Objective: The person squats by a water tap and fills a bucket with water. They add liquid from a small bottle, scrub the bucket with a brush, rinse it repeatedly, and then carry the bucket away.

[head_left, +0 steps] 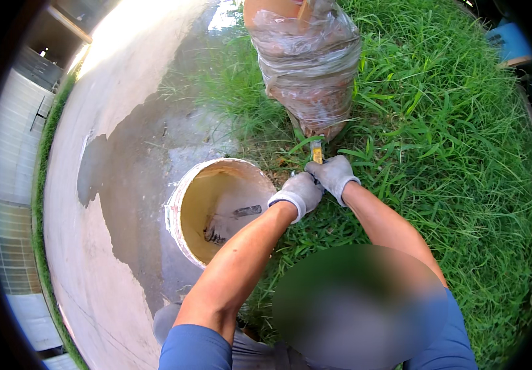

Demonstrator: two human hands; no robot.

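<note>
Both my hands wear light grey work gloves and meet low over the grass. My left hand point(300, 192) is curled closed next to my right hand point(335, 175), which grips a small tool with a yellow handle point(317, 152). The tool points at the base of a large object wrapped in clear plastic film point(308, 61) that stands in the grass. What my left hand holds is hidden by the glove.
A dirty white bucket point(176, 209) with a yellowish inside sits left of my hands, a trowel-like tool point(229, 219) lying in it. A wet concrete slab point(124, 154) fills the left side. Thick green grass point(451, 154) covers the right.
</note>
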